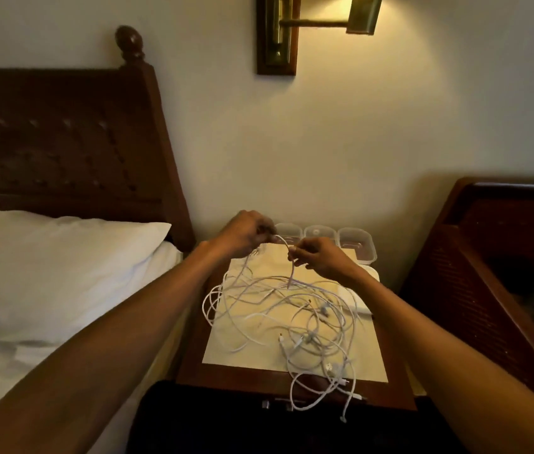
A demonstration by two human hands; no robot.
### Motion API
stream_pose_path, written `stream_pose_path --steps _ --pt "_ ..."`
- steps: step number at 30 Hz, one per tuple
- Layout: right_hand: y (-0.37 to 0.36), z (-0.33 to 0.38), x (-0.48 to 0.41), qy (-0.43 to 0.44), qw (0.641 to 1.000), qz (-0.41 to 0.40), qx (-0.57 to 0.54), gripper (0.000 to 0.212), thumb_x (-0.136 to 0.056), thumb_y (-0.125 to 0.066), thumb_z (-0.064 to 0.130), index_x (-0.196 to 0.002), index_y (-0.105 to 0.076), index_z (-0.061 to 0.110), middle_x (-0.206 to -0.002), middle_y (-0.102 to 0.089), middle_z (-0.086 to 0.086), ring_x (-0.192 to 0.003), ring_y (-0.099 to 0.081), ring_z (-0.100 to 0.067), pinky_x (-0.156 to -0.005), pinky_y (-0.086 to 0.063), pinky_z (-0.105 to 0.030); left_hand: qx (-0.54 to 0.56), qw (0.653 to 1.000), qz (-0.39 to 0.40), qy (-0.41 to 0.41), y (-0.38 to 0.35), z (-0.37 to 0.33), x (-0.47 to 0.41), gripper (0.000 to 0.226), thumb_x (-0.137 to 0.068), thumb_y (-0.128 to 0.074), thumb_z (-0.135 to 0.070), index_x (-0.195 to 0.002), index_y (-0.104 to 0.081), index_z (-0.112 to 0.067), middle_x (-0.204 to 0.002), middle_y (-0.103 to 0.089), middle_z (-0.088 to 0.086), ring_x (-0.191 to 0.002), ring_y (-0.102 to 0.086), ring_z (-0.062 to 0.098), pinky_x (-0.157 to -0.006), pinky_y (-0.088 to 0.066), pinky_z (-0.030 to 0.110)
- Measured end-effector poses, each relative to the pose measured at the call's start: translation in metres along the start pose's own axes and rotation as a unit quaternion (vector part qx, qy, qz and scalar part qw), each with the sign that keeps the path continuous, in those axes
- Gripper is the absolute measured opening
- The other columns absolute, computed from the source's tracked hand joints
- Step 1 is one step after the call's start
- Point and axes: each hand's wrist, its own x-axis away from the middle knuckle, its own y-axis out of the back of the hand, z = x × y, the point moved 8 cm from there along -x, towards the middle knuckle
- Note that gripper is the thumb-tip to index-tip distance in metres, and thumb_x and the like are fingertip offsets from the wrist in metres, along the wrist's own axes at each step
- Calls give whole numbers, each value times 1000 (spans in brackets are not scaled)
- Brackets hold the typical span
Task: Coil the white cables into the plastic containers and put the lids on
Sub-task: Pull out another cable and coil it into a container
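Observation:
A tangle of white cables lies spread over a pale sheet on the wooden nightstand, with a few ends hanging over its front edge. My left hand and my right hand are raised over the back of the tangle, each pinching the same cable, which arches between them. Three clear plastic containers stand in a row against the wall behind my hands. White lids lie stacked at the right side of the nightstand, partly hidden by my right forearm.
A bed with a white pillow and a dark wooden headboard is on the left. A dark wooden piece of furniture stands on the right. A brass wall lamp shines above. Something dark lies below the nightstand's front.

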Motion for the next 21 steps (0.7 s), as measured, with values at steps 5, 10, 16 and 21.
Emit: stream_pose_path --steps 5,10,16,21 --pt "18 52 0 30 992 0 -123 28 -97 -57 27 -106 -68 3 -95 -73 -11 -85 -69 -18 -80 -55 -32 48 997 -65 -18 55 -23 0 11 -85 -76 -15 -96 -77 -12 -88 -72 -1 -82 -66 12 -75 -51 23" --pt "27 88 -3 68 993 -23 -98 20 -98 -54 16 -107 -64 1 -87 -67 -10 -77 -62 -17 -73 -54 -26 62 995 -80 -5 78 -31 4 14 -89 -71 -12 -102 -75 -13 -92 -72 -1 -86 -66 10 -79 -51 21" --pt "39 107 -4 102 982 -118 -106 19 -103 -44 17 -105 -57 3 -83 -57 -9 -73 -55 -17 -69 -52 -31 93 993 -31 70 63 -14 13 7 -91 -70 -20 -98 -71 -21 -90 -70 -7 -85 -65 8 -74 -49 22" --pt "52 105 -11 114 978 -149 -87 21 -103 -44 20 -108 -58 5 -83 -53 -5 -73 -52 -15 -64 -51 -27 204 967 -20 150 47 7 13 6 -99 -58 -14 -100 -63 -11 -91 -73 13 -74 -72 22 -64 -59 31"
